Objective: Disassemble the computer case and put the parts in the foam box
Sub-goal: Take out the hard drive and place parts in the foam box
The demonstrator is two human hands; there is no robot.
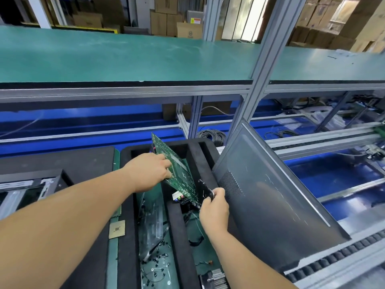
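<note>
both my hands are on the motherboard (179, 174), a stiff green board standing on edge, its long axis running up and away from my right hand (213, 207) toward my left hand (150, 171). under both grips lies the foam box (129, 205), soft, black, slotted. the right pinches the near lower corner; the left's curled fingers clamp the upper face. i'd tip it flat into the slot below.

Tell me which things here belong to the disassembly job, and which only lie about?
Job: the green circuit board, held tilted by left hand and right hand; black foam box; grey side panel; loose screws; processor chip.

Lying about: cardboard boxes; cable coil.
</note>
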